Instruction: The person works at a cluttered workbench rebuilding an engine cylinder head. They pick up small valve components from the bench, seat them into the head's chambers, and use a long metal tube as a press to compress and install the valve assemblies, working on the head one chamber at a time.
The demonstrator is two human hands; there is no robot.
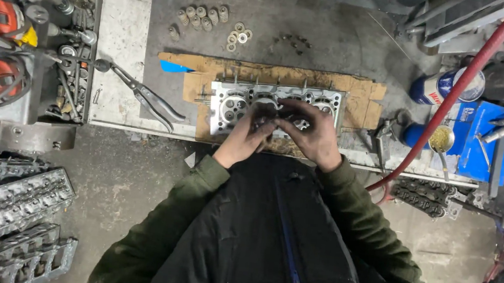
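Observation:
A grey metal cylinder head lies on a sheet of brown cardboard on the workbench. My left hand and my right hand are grimy and meet over the middle of the head, fingers curled together around a small dark part that I cannot make out. Both hands cover the head's middle chambers. Dark green sleeves and a black apron fill the lower view.
Long-handled pliers lie left of the head. Valve springs and washers sit at the back. A red hose crosses the right side past blue cans. More cylinder heads rest on the floor at left.

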